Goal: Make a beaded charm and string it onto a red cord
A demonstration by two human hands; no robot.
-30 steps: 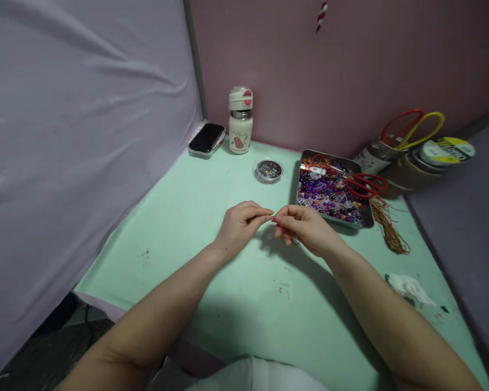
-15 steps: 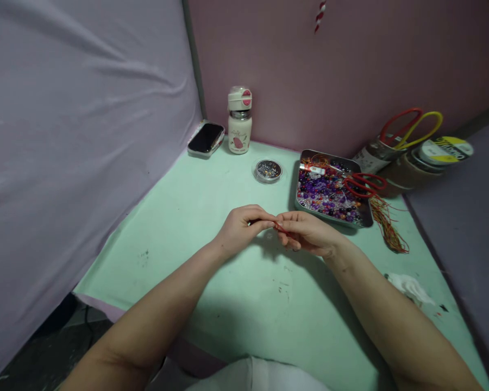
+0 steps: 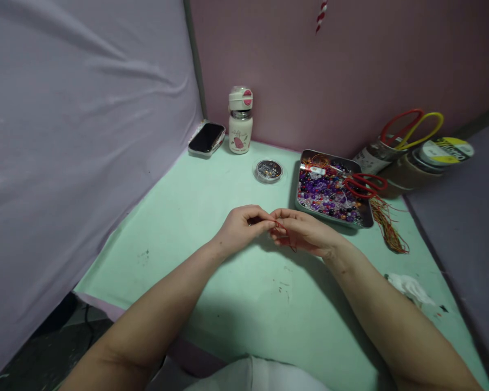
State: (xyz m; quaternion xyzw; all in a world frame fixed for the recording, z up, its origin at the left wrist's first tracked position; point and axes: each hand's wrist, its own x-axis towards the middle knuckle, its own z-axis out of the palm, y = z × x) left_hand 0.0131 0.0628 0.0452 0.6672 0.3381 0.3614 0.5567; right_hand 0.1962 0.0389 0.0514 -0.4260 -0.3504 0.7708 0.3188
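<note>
Thin red cord (image 3: 284, 228) runs between my two hands above the middle of the table. My left hand (image 3: 246, 224) pinches it between thumb and forefinger. Fingers curled, my right hand (image 3: 303, 231) meets the left fingertips and holds the cord too, with a loose end hanging below the palm. Whether a bead sits on the cord is too small to tell. Just beyond my right hand stands a metal tray (image 3: 334, 220) of purple, black, clear and orange beads (image 3: 324, 190). Red-handled scissors (image 3: 364, 185) rest on its right side.
A round clear dish (image 3: 269, 170) of small pieces lies ahead. Behind it are a cream bottle (image 3: 240, 130) and a phone (image 3: 206, 138). To the right are jars (image 3: 421, 168) with scissors handles, a cord bundle (image 3: 391, 228) and crumpled white tissue (image 3: 409, 288).
My right fingers have shifted slightly left and up towards the left fingertips. More of the red cord now shows, hanging below the right hand. The left hand stays almost still.
</note>
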